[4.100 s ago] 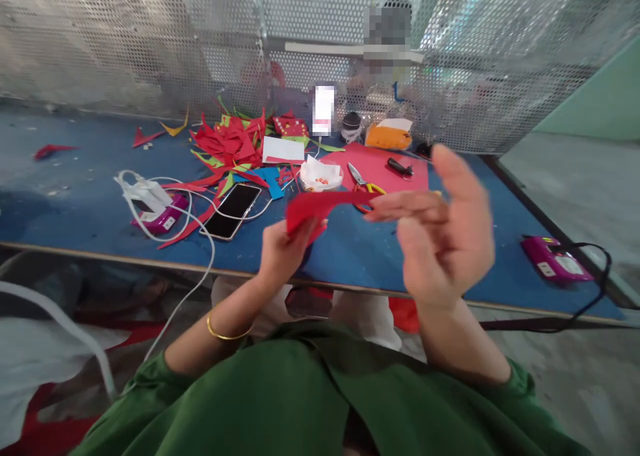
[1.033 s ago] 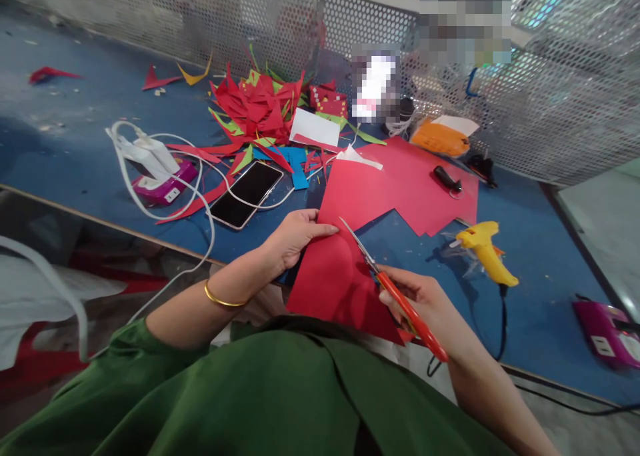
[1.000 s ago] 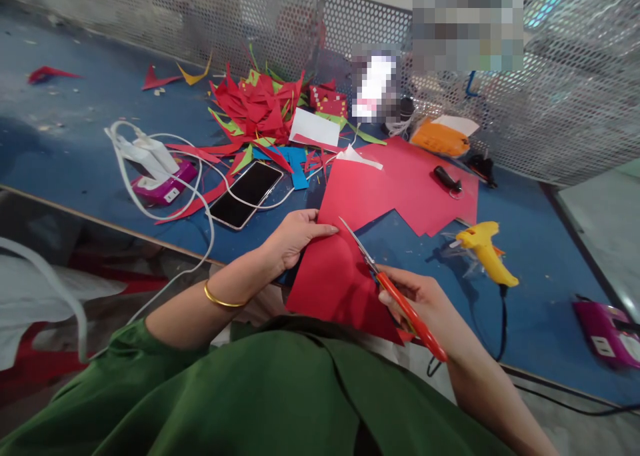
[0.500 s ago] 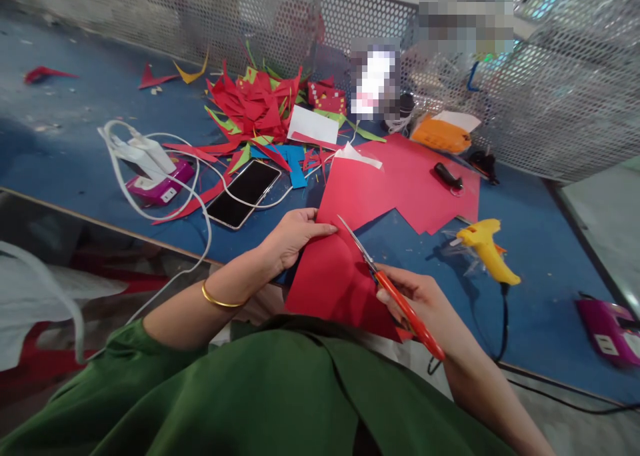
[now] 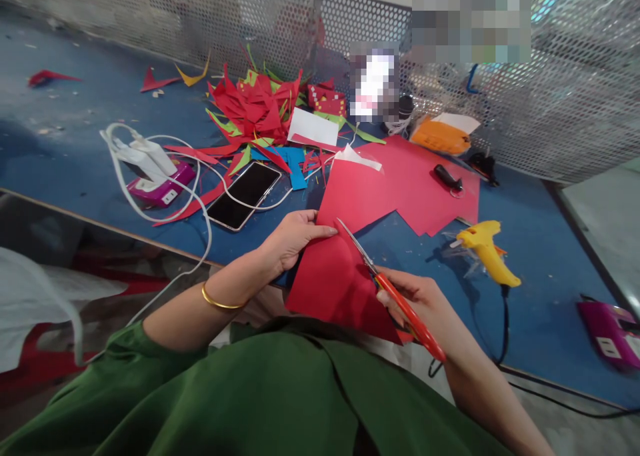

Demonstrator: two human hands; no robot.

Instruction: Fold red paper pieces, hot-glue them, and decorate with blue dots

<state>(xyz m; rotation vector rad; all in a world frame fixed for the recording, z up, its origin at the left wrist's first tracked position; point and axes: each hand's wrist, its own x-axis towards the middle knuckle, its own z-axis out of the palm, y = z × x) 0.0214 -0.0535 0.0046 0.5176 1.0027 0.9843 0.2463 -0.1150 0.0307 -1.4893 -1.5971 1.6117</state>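
Note:
In my left hand [image 5: 293, 239], the left edge of a sheet of red paper [image 5: 325, 276] is pinched, with the thumb on top. The sheet's near part hangs over the table's front edge towards my lap. My right hand [image 5: 420, 299] grips orange-handled scissors [image 5: 397, 299]. Their blades lie over the red sheet and look closed, the tip pointing away and to the left, close to my left thumb. Beyond the hands more red paper [image 5: 400, 183] lies on the table, with a torn white piece [image 5: 355, 156] at its left edge.
A yellow glue gun [image 5: 487, 249] lies right, its cable running off the front edge. Left are a phone [image 5: 245, 196], white cables and a purple power strip [image 5: 163, 184]. A heap of red and green paper scraps [image 5: 257, 106] lies before the perforated metal screen [image 5: 225, 23].
Both hands, the red paper and the scissors hold almost the same position. The whole view has shifted very slightly.

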